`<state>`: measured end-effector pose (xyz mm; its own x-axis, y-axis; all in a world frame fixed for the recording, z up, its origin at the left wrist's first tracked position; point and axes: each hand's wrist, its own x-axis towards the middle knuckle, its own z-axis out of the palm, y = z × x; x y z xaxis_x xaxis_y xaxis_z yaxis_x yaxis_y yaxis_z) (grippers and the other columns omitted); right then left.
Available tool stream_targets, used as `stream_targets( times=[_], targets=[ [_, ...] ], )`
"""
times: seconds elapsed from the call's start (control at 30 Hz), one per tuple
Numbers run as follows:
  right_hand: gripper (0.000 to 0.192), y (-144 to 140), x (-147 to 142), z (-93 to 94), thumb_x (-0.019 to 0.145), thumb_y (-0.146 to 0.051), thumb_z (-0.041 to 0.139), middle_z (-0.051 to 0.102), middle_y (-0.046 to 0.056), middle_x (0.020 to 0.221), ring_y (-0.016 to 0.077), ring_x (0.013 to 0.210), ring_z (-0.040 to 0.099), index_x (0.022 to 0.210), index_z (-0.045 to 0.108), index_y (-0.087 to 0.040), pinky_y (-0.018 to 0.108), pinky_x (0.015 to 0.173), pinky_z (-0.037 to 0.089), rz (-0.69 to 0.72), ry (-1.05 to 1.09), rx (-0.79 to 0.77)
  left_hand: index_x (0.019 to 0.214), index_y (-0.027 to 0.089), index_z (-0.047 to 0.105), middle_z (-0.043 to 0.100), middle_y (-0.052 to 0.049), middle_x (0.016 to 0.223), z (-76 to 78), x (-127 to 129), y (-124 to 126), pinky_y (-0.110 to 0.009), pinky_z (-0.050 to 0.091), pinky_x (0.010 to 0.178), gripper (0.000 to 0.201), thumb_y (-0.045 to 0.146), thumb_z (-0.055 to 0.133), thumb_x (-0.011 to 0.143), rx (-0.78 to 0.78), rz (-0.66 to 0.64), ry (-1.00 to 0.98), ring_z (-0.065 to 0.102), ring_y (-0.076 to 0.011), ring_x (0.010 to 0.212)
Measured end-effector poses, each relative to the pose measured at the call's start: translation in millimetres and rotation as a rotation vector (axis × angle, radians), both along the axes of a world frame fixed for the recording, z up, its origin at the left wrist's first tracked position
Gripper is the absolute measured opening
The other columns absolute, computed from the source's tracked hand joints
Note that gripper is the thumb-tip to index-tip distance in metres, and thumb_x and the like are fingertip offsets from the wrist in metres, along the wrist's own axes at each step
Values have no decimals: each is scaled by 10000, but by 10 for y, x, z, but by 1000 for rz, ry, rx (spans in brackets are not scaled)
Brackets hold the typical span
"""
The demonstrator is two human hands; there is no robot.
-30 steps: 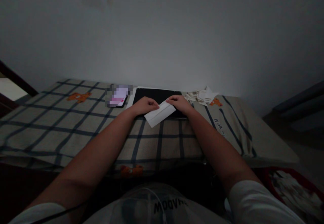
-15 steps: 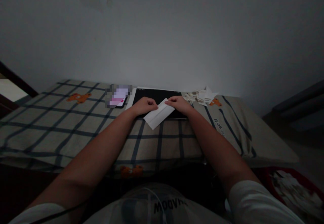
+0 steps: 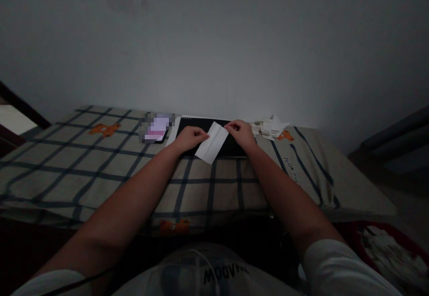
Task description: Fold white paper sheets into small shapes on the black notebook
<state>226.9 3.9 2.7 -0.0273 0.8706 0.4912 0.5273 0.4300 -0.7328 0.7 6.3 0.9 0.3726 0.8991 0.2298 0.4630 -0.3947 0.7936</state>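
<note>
Dim, grainy picture, dark corners, wide-angle bending at edges.

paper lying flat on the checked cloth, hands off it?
No: the left hand and right hand both pinch the white paper at its edges, over the black pad.

Both hands held a folded white paper (image 3: 212,142) over a dark tablet (image 3: 207,135) on the checked cloth (image 3: 100,162). The left hand (image 3: 189,136) pinched its left edge, the right hand (image 3: 240,131) its upper right corner. Paper scraps (image 3: 268,127) lay just beside the right hand.
</note>
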Motion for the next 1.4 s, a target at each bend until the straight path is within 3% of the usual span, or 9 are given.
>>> stream_targets(
  times=[0.1, 0.23, 0.4, 0.67, 0.93, 1.2, 1.4],
  targets=[
    [210, -66, -45, 45, 774, -359, 597, 651, 56, 769, 171, 745, 549, 803, 703, -180, 307, 729, 409, -23, -127, 101, 775, 125, 698, 669, -43, 717, 4, 29, -18, -245, 394, 580, 339, 451, 620, 720, 33, 94, -22, 553, -138, 640],
    [192, -160, -163, 77, 782, -336, 592, 693, 58, 830, 179, 764, 592, 818, 716, -195, 307, 729, 421, 75, -186, 7, 803, 138, 705, 687, -53, 775, 4, 67, -49, -258, 410, 619, 342, 461, 617, 729, 68, 111, -59, 569, -149, 681],
    [243, -179, -208, 113, 780, -372, 589, 691, 56, 718, 154, 644, 595, 749, 706, -162, 293, 653, 440, 14, 25, -197, 802, 139, 706, 689, -52, 781, 3, 110, -84, -255, 413, 632, 359, 479, 641, 711, 7, 97, -112, 568, -142, 676],
    [203, -118, -226, 59, 740, -329, 647, 667, 46, 704, 118, 629, 604, 813, 671, -141, 210, 499, 404, 171, 369, -430, 748, 137, 690, 651, -26, 664, 50, 174, -164, -244, 386, 569, 353, 477, 694, 654, -129, 68, -139, 534, -118, 594],
    [157, -98, -246, 11, 700, -287, 693, 652, 25, 699, 85, 621, 584, 749, 654, -143, 209, 604, 481, 271, 619, -523, 736, 134, 683, 616, -21, 609, 18, 175, -130, -238, 391, 528, 342, 462, 706, 642, -212, 63, -185, 511, -106, 549],
    [199, -74, -240, -28, 671, -307, 714, 651, 27, 729, 88, 623, 578, 774, 655, -147, 227, 629, 486, 281, 645, -530, 713, 135, 683, 611, -9, 590, 103, 211, -214, -245, 407, 560, 288, 409, 724, 634, -269, 54, -248, 514, -102, 557],
    [223, -78, -246, -28, 627, -308, 744, 622, 5, 694, 75, 604, 554, 726, 622, -148, 229, 639, 481, 286, 672, -528, 706, 135, 662, 583, 4, 560, 68, 189, -183, -229, 374, 518, 291, 416, 713, 649, -257, -7, -243, 488, -92, 533]
  ],
)
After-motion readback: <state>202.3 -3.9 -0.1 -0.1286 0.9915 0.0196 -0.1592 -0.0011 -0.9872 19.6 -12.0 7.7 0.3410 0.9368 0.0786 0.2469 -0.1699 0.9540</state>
